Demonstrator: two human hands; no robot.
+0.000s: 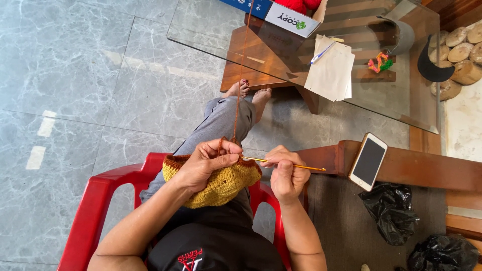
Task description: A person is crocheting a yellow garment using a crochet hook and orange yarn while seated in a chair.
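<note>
- The person sits in a red chair (100, 195), knees pointing toward a glass table (211, 40).
- Left hand (203, 163): fingers closed, pinching the upper edge of the crochet piece (221, 185) and the strand that feeds it.
- Right hand (287, 175): fingers closed around a yellow hook (301, 166), held level, its tip at the piece's edge just beside the left thumb.
- The piece lies on the lap between the hands, a rounded yellow shape with a brown band along its rim.
- A brown yarn (241, 75) runs taut from the left hand up past the legs to a box (291, 17) on the table.
- Progress, as a judgement: the yellow body looks finished and part of the brown border is worked; how much of the rim remains cannot be told, as the hands cover the working edge.
- On the table: loose papers (334, 73) with a pen (321, 52), a small coloured scrap (380, 63).
- A phone (368, 161) rests on a wooden rail (427, 168) to the right, near the hook's end but apart from it.
- Two black bags (391, 211) lie on the mat lower right.
- Bare feet (248, 93) rest on the grey floor (75, 75) beneath the table edge.
- Nothing stands between the hands and the piece; the yarn's path is open.
</note>
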